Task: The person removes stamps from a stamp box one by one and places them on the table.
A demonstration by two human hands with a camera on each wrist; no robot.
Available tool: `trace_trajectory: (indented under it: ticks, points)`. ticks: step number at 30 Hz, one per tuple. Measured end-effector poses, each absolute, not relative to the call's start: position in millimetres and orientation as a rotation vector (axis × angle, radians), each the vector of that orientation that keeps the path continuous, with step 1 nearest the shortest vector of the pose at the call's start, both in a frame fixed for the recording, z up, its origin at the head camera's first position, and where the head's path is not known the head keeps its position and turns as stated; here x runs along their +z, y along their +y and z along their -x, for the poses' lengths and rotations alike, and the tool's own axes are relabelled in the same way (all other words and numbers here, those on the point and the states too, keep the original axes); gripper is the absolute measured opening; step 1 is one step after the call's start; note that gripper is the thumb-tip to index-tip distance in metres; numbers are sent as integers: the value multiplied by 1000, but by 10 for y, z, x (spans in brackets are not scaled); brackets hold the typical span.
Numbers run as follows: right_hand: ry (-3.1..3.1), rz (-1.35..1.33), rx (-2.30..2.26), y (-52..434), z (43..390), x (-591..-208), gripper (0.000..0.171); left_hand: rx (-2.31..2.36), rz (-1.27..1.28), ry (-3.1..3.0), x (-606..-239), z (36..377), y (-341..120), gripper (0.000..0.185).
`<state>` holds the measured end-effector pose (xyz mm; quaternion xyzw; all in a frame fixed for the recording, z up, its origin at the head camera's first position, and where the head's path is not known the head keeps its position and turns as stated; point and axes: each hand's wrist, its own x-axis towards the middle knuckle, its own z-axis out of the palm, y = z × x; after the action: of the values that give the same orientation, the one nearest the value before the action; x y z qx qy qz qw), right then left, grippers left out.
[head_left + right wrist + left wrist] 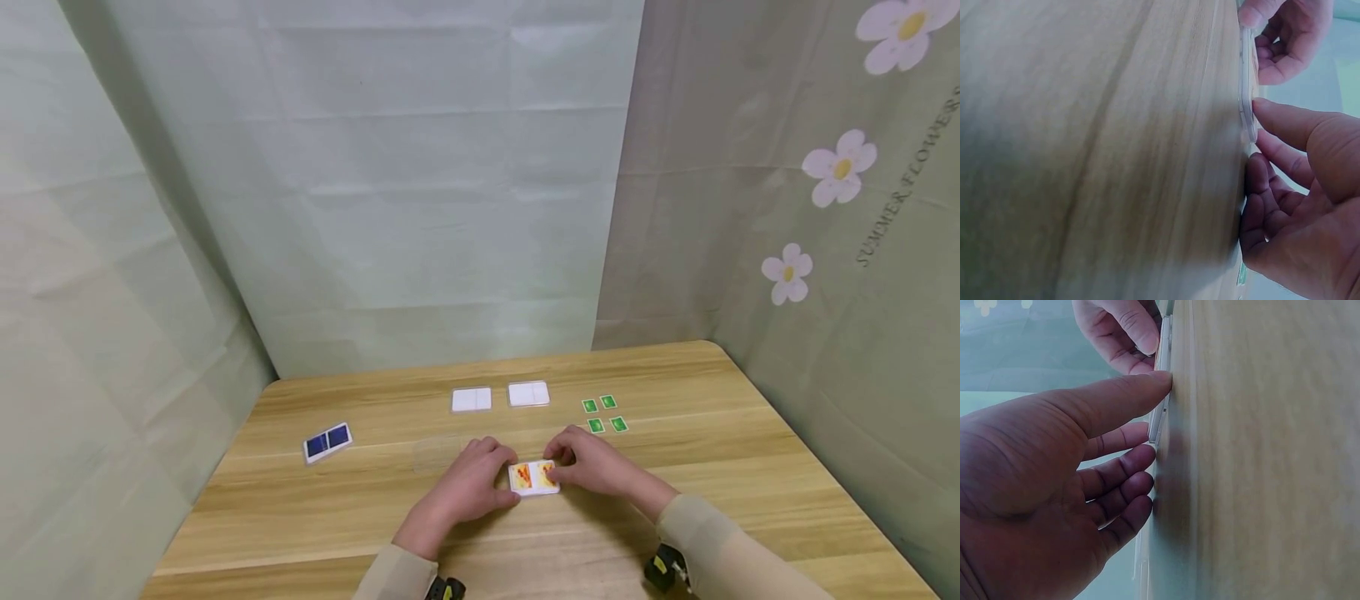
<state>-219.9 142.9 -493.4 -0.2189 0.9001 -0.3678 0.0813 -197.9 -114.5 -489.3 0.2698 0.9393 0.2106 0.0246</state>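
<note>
A small flat white holder (534, 492) lies on the table in front of me, with two orange-and-yellow square pieces (521, 476) side by side in it. My left hand (474, 482) holds its left end between thumb and forefinger; the other fingers curl loosely beside it in the left wrist view. From the right, my right hand (592, 462) has its thumb on the right-hand orange piece and its forefinger at the holder's far edge. Edge-on, the holder (1247, 87) shows as a thin slab between both hands in the right wrist view.
Two white holders (471, 399) stand further back. Several small green squares (596, 426) lie to the right of them. At the left is a holder with dark blue squares (327, 442). A faint transparent sheet (431, 454) lies beyond my left hand. Fabric walls (420, 250) surround the table.
</note>
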Motion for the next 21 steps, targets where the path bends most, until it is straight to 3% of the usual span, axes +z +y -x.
trace_trajectory:
  ticks: [21]
  points:
    - [2729,564,-1144,1380,2221,-4962,15,675,-825,2891,-4877,1974,-1137,48]
